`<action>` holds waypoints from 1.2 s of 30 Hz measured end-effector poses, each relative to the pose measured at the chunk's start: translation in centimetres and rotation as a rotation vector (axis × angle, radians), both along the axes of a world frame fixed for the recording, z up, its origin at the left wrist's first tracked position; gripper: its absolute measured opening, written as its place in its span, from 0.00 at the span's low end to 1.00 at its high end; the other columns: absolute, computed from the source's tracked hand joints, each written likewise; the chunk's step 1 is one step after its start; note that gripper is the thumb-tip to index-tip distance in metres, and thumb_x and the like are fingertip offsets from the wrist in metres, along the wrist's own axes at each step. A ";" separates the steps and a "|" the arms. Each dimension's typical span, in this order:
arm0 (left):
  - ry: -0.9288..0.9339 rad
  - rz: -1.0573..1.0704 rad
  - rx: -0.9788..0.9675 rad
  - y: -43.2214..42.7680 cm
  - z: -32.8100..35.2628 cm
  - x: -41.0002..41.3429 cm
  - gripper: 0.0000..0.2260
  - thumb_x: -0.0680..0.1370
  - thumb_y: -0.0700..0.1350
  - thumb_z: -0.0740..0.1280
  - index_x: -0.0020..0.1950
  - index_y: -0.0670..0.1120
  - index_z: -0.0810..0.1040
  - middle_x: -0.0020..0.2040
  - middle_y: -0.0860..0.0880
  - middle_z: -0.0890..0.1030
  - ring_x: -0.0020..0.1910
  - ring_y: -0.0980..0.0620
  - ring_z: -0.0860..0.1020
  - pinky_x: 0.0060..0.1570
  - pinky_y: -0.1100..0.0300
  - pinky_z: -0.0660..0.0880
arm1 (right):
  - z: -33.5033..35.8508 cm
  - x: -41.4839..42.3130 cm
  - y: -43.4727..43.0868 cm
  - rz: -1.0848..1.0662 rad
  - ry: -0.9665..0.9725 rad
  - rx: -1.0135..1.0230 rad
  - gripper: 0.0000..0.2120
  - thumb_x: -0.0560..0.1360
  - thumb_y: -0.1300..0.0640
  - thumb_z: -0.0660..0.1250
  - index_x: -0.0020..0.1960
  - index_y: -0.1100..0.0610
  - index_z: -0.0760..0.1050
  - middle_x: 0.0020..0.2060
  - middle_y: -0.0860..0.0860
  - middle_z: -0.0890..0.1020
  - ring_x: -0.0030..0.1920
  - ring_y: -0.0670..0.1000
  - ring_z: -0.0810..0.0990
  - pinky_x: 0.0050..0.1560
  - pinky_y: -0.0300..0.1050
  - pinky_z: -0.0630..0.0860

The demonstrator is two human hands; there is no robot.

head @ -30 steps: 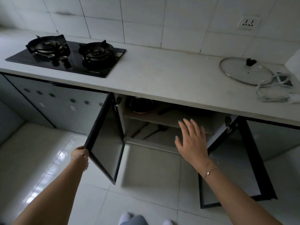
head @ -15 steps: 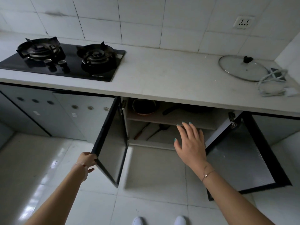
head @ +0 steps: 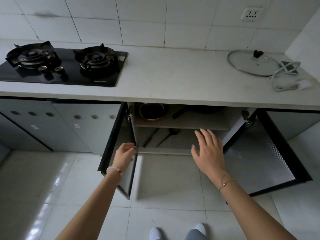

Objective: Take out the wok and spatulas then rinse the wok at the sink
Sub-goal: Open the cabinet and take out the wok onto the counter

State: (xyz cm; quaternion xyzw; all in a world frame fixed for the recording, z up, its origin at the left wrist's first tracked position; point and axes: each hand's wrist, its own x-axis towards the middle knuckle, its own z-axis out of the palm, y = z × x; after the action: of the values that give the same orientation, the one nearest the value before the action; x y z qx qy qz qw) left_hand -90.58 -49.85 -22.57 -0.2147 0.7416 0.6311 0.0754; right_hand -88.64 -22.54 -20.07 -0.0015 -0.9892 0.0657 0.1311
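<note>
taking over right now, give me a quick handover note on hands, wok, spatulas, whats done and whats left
Left hand: fingers loosely curled by the left door hinge edge; grip unclear.
Right hand: open, before the lower shelf, holding nothing.
Wok: upper shelf, right side; spatulas on the lower shelf.
Done: left and right door open.
Left: take all out, rinse wok; sink not in view.

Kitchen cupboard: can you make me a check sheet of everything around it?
Surface: white countertop holding black two-burner gas hob.
Job's things: dark long-handled wok on upper shelf; wooden-handled spatula and dark metal spatula on lower shelf.
Clutter: small dark pan beside wok; round glass lid on countertop.
Grippers: left hand curled by black-framed left door, grip unclear; right hand open before shelves.
Cables: white coiled cable beside lid.
Surroundings: right door open too; white wall socket.
</note>
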 end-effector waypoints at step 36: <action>-0.281 0.222 0.717 14.7 -4.8 -12.4 0.10 0.80 0.45 0.56 0.47 0.45 0.76 0.48 0.47 0.81 0.49 0.47 0.79 0.57 0.49 0.72 | -12.2 -15.0 7.3 0.112 -0.308 -0.452 0.17 0.75 0.62 0.63 0.63 0.63 0.74 0.60 0.58 0.78 0.62 0.57 0.74 0.64 0.51 0.71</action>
State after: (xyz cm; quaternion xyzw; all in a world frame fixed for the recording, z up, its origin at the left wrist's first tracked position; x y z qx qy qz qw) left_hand -102.98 -35.18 -27.32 -0.3378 0.4292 0.8186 0.1776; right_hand -103.66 -15.20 -32.23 0.0139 -0.9562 0.2910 -0.0285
